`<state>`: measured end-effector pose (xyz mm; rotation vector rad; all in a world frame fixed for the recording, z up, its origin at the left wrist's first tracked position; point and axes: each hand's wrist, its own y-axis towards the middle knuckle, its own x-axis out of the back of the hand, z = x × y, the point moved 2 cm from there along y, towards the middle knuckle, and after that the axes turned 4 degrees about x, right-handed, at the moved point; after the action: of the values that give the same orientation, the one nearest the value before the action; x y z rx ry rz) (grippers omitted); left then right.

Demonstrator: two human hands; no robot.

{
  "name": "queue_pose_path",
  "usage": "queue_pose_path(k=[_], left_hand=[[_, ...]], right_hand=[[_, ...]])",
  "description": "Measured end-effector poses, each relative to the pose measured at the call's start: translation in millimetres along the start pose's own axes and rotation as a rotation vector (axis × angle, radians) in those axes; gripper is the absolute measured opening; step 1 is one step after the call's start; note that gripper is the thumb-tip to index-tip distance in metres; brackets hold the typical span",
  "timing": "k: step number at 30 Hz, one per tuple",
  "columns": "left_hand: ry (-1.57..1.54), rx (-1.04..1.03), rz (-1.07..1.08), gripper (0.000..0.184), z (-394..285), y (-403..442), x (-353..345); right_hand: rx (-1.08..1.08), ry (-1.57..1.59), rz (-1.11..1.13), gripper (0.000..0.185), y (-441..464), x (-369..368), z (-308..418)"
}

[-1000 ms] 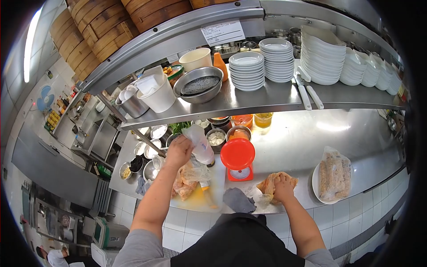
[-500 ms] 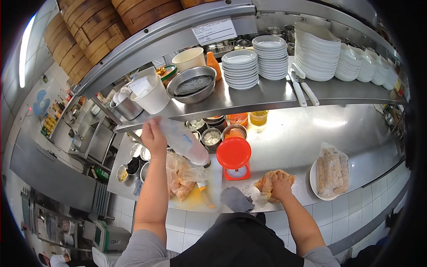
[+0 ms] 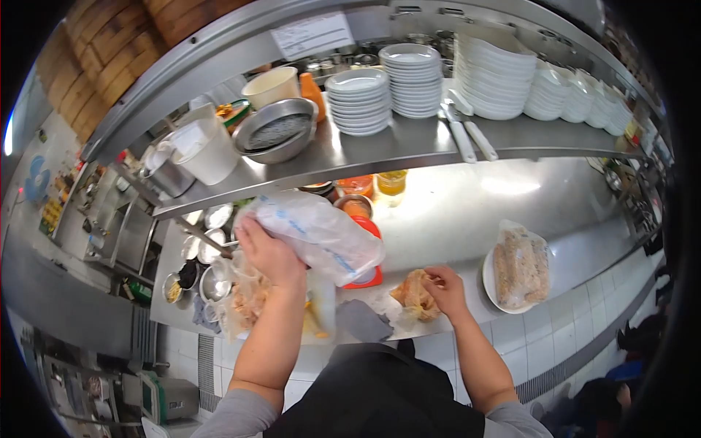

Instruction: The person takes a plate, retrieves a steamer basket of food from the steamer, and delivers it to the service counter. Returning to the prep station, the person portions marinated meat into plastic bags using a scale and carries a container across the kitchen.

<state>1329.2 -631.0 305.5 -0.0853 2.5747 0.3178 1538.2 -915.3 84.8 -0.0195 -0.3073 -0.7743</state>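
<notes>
At bottom centre, a black apron [image 3: 394, 394] is filling the near edge, with a grey cloth [image 3: 364, 321] lying just beyond. Right of the cloth, the right hand [image 3: 447, 292], fingers half curled, is touching the top of a food bag [image 3: 416, 296]; whether it is pinching the plastic, I cannot tell. At lower left, a meat bag [image 3: 250, 301] is lying on a board [image 3: 326, 292]. Left of centre, the left hand [image 3: 269, 254] is closing around a white bag [image 3: 314, 230], contents unclear, which is partly covering a red scale [image 3: 372, 281]. At right, a packed bag [image 3: 522, 266] is resting in a dish [image 3: 491, 292], apparently set aside already. The food bag is looking loosely gathered, and the white bag is hanging clear of the counter [image 3: 453, 204], so the work is seeming partway, with both bags left to settle. Beyond, plates [image 3: 358, 106] are standing on a shelf [image 3: 365, 155].
</notes>
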Motion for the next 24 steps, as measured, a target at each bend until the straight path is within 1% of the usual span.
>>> queue_pose_path(k=[2,3,4,7,9,10,11,15,17,18,20,21,22,24], left_hand=[[-0.109,0.109,0.026,0.029,31,-29,-15],[-0.160,0.161,0.037,0.028,44,-42,-20],[-0.138,0.176,0.085,0.027,58,-52,-22],[-0.067,0.207,0.202,0.025,87,-81,-20],[-0.014,0.221,0.249,0.024,95,-96,-18],[-0.060,0.255,0.258,0.024,96,-98,-18],[-0.106,0.287,0.264,0.024,97,-99,-18],[-0.236,0.394,0.272,0.023,106,-90,-7],[-0.251,0.420,0.220,0.021,102,-84,-3],[-0.258,0.432,0.195,0.021,97,-81,-3],[-0.308,0.382,0.179,0.020,88,-63,0],[-0.332,0.359,0.171,0.020,81,-53,4],[-0.252,0.307,0.149,0.019,71,-42,11],[-0.137,0.170,0.185,0.016,44,-22,25]], right_hand=[[0.129,0.139,-0.026,0.043,3,-7,30],[0.119,0.254,-0.062,0.046,3,-11,47],[0.112,0.371,-0.099,0.049,2,-15,63],[0.159,0.717,-0.234,0.046,7,-24,93],[0.165,0.607,-0.256,0.037,12,-19,70],[0.168,0.554,-0.264,0.033,14,-18,59],[0.182,0.515,-0.316,0.022,15,-15,60],[0.110,0.470,-0.379,0.014,14,-5,54],[0.056,0.411,-0.398,0.010,12,-2,51],[0.070,0.415,-0.429,0.010,12,1,45],[0.101,0.424,-0.491,0.010,17,11,28],[0.082,0.446,-0.503,0.009,17,18,21],[0.063,0.467,-0.516,0.009,16,27,15],[0.054,0.480,-0.504,0.009,16,42,9]])
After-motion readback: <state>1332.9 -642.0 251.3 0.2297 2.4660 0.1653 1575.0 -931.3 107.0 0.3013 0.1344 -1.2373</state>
